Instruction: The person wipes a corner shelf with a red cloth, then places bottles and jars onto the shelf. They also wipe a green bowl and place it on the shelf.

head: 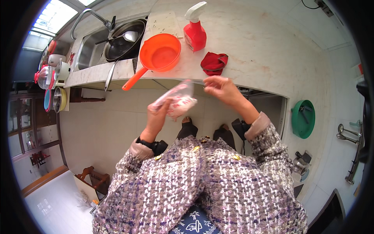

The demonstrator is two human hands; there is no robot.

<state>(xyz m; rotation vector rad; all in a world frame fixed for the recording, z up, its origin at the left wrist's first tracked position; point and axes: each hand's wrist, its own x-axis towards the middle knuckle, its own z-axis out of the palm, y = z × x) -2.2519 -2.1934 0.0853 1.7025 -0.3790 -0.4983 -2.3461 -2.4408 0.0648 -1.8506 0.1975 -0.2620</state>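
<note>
My left hand (156,117) grips a clear plastic bag (178,99) with red printing and something white in its lower part. The bag is tilted and blurred, in front of the counter edge. To its right is my right hand (223,90), with fingers bent close together at the counter edge. A thin clear or grey streak lies by those fingertips; whether they pinch it is too blurred to tell. Just beyond the right hand lies a crumpled red cloth (214,63). An orange plastic dipper (160,54) stands on the counter beyond the bag, its handle sticking out over the edge.
A red spray bottle (195,35) with a white trigger head stands behind the cloth. At left, a black wok (121,46) holding a spatula (130,36) sits in the steel sink (92,48). A cleaver-like blade (111,76) overhangs the counter edge. A green basin (304,120) is at right.
</note>
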